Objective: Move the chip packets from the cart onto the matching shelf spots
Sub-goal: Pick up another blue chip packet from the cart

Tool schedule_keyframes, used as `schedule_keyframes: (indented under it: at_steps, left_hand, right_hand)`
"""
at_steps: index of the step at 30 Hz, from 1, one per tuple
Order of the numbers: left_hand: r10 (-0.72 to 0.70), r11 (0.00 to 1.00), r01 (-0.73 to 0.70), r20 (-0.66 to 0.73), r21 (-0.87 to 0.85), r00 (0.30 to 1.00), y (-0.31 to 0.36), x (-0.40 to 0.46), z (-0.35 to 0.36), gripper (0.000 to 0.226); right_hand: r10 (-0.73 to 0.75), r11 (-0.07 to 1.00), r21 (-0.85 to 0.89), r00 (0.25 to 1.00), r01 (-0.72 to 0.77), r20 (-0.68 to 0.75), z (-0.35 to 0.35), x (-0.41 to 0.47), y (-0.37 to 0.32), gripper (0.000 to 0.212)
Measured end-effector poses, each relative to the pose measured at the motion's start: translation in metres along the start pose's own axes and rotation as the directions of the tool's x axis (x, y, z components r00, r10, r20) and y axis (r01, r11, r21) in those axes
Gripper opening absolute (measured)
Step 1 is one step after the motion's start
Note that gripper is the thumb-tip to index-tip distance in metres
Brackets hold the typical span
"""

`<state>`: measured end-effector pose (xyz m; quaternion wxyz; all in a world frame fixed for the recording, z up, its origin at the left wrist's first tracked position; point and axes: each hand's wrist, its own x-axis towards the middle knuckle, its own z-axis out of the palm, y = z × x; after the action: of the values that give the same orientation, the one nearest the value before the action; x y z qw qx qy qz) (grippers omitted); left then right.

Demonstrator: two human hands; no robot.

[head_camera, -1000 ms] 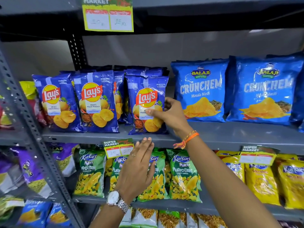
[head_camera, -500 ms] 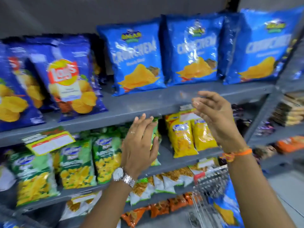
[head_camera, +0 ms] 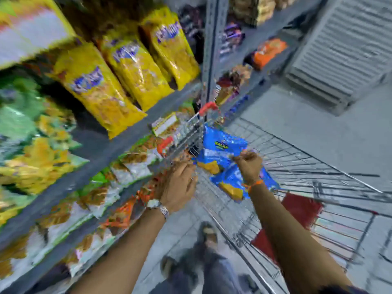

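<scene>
A: Blue chip packets (head_camera: 220, 151) sit inside the cart (head_camera: 318, 166), against its shelf-side wall. Our right hand (head_camera: 249, 166) looks fisted on the top one's edge; left hand (head_camera: 178, 185) beside the cart, fingers together, empty.

B: Light, puffy, slippery, crushable. We take corners. Long axis runs toward the cart's red handle; logo end that way.

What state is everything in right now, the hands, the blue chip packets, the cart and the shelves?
right hand: fist closed on the upper blue packet, in the cart
left hand: open, by the cart's near edge, holding nothing
upper blue packet: gripped, not yet lifted clear
lower blue packet: lying loose in the cart
cart: beside the shelves
yellow packets: standing shelved
</scene>
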<state>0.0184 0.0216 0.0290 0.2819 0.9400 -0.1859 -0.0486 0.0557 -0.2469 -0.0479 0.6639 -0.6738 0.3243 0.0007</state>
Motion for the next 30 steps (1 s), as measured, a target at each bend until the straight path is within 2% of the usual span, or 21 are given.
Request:
schedule_keyframes:
  at_steps: [2, 6, 10, 12, 14, 16, 18, 23, 27, 30]
  left_hand:
    - [0.031, 0.999, -0.032, 0.031, 0.013, 0.999, -0.010, 0.000, 0.029, 0.046]
    - [0.115, 0.993, -0.115, 0.011, -0.007, 0.993, -0.028, 0.000, 0.062, 0.035]
    - [0.195, 0.980, -0.193, -0.043, 0.055, 0.980, -0.038, -0.001, 0.077, 0.035]
    - [0.201, 0.979, -0.198, -0.115, 0.036, 0.973, -0.038, -0.001, 0.079, 0.045]
    - [0.205, 0.979, -0.205, -0.169, 0.020, 0.964, -0.039, -0.001, 0.083, 0.045]
    - [0.215, 0.976, -0.214, -0.197, 0.023, 0.957, -0.040, 0.001, 0.085, 0.042]
    - [0.223, 0.975, -0.221, -0.211, 0.033, 0.952, -0.041, 0.001, 0.086, 0.043]
    - [0.223, 0.975, -0.220, -0.241, 0.038, 0.945, -0.044, 0.001, 0.094, 0.045]
    - [0.234, 0.972, -0.228, -0.251, 0.052, 0.939, -0.045, 0.001, 0.094, 0.044]
    - [0.233, 0.972, -0.227, -0.238, 0.054, 0.943, -0.043, 0.001, 0.090, 0.042]
  right_hand:
    - [0.144, 0.989, -0.046, 0.989, -0.142, 0.031, -0.008, 0.013, 0.041, 0.029]
    - [-0.012, 0.988, -0.152, 0.997, 0.023, 0.073, 0.019, 0.066, 0.074, 0.049]
    - [-0.079, 0.990, -0.115, 0.997, 0.076, -0.022, 0.038, 0.095, 0.090, 0.063]
    - [-0.022, 0.999, -0.037, 0.999, 0.020, -0.037, 0.047, 0.108, 0.095, 0.091]
    - [0.063, 0.998, 0.027, 0.998, -0.063, 0.006, 0.053, 0.125, 0.105, 0.123]
    - [0.097, 0.995, 0.021, 0.993, -0.099, 0.063, 0.052, 0.146, 0.128, 0.134]
    - [0.092, 0.996, 0.010, 0.994, -0.093, 0.058, 0.050, 0.142, 0.122, 0.119]
    - [0.066, 0.997, 0.027, 0.990, -0.070, 0.121, 0.064, 0.123, 0.108, 0.065]
    - [0.049, 0.998, 0.030, 0.992, -0.053, 0.121, 0.070, 0.115, 0.099, 0.054]
    - [-0.027, 1.000, -0.010, 0.989, 0.029, 0.142, 0.071, 0.104, 0.082, 0.046]
